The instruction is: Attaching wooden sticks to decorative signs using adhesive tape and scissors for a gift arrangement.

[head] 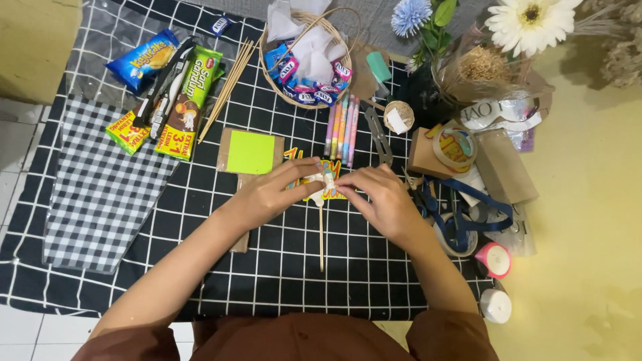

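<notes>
My left hand (271,192) and my right hand (381,198) meet over a black grid-pattern cloth (281,267). Between their fingertips they pinch a colourful paper cutout topper (322,184) with a pale strip across it. A thin wooden skewer (321,237) hangs down from the cutout toward me and lies on the cloth. Both hands touch the cutout; the fingers hide much of it.
A green sticky pad on cardboard (250,152) lies left of the hands. Behind are pastel pens (342,127), pliers (380,139), skewers (229,85), a wicker basket of candies (309,60) and snack packs (180,100). Tape rolls (455,148), blue ribbon (461,214) and flowers (528,23) crowd the right.
</notes>
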